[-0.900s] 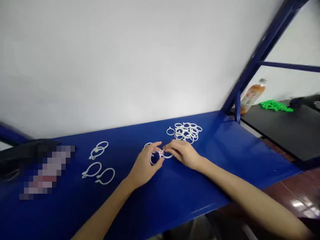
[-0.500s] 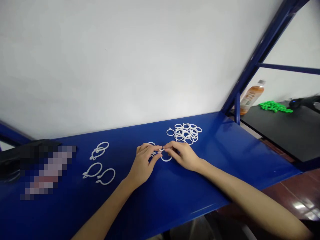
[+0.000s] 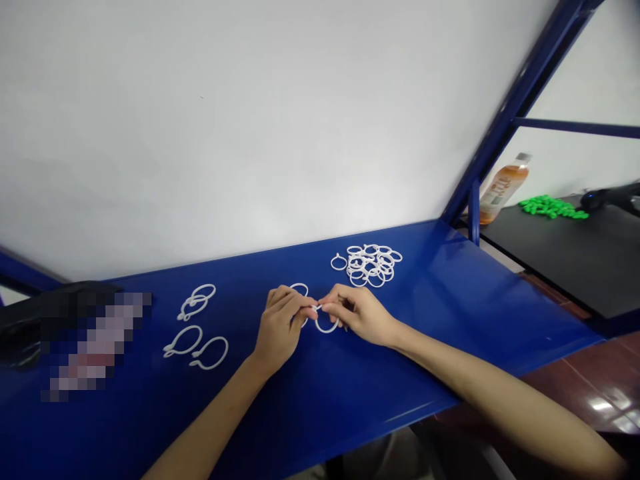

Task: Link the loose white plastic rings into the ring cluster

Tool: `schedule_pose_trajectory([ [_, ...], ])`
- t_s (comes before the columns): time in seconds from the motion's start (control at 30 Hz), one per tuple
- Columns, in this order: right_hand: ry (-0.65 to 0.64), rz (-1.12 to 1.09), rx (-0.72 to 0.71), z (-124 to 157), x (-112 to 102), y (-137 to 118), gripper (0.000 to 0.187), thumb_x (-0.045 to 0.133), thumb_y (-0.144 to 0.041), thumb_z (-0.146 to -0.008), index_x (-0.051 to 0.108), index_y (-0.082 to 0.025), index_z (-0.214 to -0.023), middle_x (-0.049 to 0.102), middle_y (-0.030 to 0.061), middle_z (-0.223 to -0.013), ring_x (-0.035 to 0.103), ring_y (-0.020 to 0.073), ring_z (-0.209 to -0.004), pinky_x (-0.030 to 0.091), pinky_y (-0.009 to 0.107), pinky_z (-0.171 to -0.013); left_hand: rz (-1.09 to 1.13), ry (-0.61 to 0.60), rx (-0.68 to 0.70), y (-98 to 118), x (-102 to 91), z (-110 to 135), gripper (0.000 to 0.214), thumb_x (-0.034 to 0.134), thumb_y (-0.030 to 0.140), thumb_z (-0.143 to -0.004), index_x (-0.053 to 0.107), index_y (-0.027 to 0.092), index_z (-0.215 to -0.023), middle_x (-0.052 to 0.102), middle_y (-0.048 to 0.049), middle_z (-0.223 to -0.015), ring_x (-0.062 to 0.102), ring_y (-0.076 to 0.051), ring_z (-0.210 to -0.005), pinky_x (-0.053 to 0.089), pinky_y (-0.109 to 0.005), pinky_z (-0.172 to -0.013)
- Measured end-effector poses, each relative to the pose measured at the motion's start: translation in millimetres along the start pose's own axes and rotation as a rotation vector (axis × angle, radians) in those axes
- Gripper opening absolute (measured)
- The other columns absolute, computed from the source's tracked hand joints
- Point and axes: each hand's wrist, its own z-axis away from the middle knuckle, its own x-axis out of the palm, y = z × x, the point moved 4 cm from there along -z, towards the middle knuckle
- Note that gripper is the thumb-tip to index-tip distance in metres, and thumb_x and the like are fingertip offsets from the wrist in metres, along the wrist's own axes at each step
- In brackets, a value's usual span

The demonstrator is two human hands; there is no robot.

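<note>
Lying at the lower left of the frame is a crumpled black plastic bag [image 3: 23, 327]; beside it a pinkish object [image 3: 97, 343] is masked by coarse squares, so I cannot tell what it is. Next come 4 thin white plastic rings [image 3: 200, 329] on the smooth blue table [image 3: 410, 373]: 2 overlap, 2 lie separately, perhaps set there to be distinct from the pile.

Near the middle, the left hand [image 3: 280, 327] has thumb and forefinger pressed together on 1 end of the held white plastic ring [image 3: 327, 331]. A partly covered white ring [image 3: 300, 285] lies behind this hand. The right hand [image 3: 367, 313] pinches the other end, also with almost no gap between fingertips. Probably the ends are small, therefore only fingertips are used. These fingertips hide whether the ends meet.

Beyond the right hand, a pile of white rings [image 3: 370, 268] is too tangled to count, with 1 loose white ring [image 3: 339, 262] just at its left. At the right side, a slanting blue metal post [image 3: 520, 87] stands before a transparent bottle of orange drink [image 3: 504, 190] and small bright green pieces [image 3: 553, 206] on a black tabletop [image 3: 575, 267].
</note>
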Motion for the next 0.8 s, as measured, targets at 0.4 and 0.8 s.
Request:
schedule_pose_trajectory([
  [0.4, -0.126, 0.186, -0.230, 5, 0, -12, 0.017, 0.057, -0.031, -0.100, 0.068, -0.017, -0.100, 0.067, -0.0006, -0.073, 0.062, 0.0097, -0.061, 0.049, 0.021, -0.060, 0.016, -0.138, -0.020, -4, 2.3, 5, 0.024, 0.052, 0.014, -0.098, 0.063, 0.023, -0.079, 0.070, 0.0041, -0.069, 0.059, -0.018, -0.082, 0.039, -0.034, -0.079],
  [0.8, 0.556, 0.788, -0.123, -19, -98, 20, 0.023, 0.052, -0.027, -0.099, 0.072, -0.017, -0.107, 0.068, 0.0098, -0.098, 0.064, 0.0196, -0.078, 0.053, 0.035, -0.077, -0.364, -0.423, -0.197, -34, -6.7, 3, 0.029, 0.060, 0.031, -0.090, 0.064, 0.024, -0.118, 0.065, -0.0072, -0.114, 0.057, -0.028, -0.103, 0.043, -0.044, -0.088],
])
